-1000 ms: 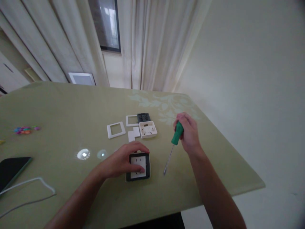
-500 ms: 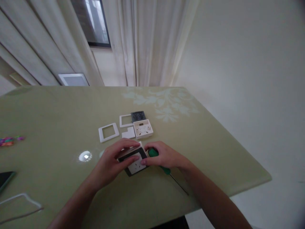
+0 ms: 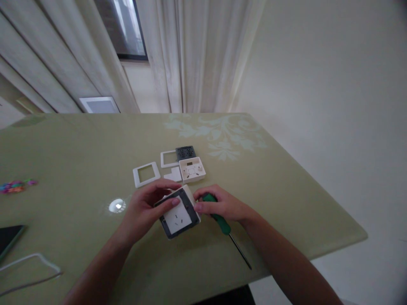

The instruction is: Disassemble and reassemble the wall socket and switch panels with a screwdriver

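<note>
My left hand (image 3: 144, 209) grips a wall socket (image 3: 178, 215), white face in a black frame on a white back box, and holds it tilted just above the green table (image 3: 79, 144). My right hand (image 3: 222, 206) is closed round a green-handled screwdriver (image 3: 222, 222) and its fingertips touch the socket's right edge. The screwdriver's shaft points toward me and to the right, low over the table.
Beyond the hands lie two white frames (image 3: 146, 174), a white back box (image 3: 192, 169), a dark socket insert (image 3: 185, 152) and a small white plate (image 3: 173, 173). Coloured beads (image 3: 14, 186), a dark phone (image 3: 9, 238) and a white cable (image 3: 34, 271) sit at the left. The table's edge runs near my body.
My right hand brought the screwdriver in from the right to the socket. The socket rose off the table and now shows its face tilted up between both hands.
</note>
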Motion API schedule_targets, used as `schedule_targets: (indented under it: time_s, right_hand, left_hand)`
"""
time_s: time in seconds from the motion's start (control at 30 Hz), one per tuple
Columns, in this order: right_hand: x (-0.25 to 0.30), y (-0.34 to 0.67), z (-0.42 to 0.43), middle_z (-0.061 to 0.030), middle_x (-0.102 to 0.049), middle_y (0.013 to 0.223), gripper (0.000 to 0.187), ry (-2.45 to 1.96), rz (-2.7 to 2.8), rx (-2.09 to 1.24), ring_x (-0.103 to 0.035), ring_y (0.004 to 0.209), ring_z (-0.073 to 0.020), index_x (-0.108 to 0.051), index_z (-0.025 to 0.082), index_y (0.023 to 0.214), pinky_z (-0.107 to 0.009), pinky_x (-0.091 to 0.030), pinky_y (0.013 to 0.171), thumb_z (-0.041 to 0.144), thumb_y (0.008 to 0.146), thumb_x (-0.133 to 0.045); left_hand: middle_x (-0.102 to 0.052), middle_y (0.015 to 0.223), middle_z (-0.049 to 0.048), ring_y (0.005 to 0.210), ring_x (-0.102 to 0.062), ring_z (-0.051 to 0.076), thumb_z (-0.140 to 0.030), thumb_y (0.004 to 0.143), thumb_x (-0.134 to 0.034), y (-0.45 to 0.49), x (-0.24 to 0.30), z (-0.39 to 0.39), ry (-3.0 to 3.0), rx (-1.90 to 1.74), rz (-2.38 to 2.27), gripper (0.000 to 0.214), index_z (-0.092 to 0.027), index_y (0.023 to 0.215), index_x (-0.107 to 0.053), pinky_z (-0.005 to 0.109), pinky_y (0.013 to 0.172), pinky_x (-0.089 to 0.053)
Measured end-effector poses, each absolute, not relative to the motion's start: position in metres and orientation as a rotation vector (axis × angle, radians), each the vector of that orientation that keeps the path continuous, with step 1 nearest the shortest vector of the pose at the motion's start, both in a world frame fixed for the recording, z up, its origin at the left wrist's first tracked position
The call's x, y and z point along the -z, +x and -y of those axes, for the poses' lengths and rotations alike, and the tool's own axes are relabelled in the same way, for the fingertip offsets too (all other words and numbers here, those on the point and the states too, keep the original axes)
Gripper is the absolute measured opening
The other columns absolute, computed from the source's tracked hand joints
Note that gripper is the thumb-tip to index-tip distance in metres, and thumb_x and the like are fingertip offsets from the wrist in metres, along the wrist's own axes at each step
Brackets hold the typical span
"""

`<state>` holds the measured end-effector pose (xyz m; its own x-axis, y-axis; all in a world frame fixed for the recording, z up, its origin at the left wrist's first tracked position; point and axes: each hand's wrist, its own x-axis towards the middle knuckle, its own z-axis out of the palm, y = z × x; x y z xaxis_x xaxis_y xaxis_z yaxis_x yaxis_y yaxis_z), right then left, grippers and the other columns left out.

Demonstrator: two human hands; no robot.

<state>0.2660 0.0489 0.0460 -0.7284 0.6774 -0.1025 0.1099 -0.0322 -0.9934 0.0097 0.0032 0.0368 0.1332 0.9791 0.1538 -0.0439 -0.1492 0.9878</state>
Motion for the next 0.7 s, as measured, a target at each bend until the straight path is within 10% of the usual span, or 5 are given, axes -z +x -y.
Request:
schedule_targets:
  time_s: [0.7]
  right_hand:
    - [-0.0409,0.2613,-0.0432,0.0063,-0.057,0.066,0.041,-0.846,1.580,-2.136,-0.048,0.058,-0.0077,-0.069,0.016,0.085,-0.021,-0.035,0.053,0.050,0.079,-0.091]
  left_hand:
    - [-0.078,0.116,0.0050,0.104,-0.076,0.018,-0.019,0.095,-0.082,0.0109,-0.0409,-0.0001,1.477,-1.211,-0.808,0.017,-0.030,0.107,-0.084,0.021,0.082,-0.067]
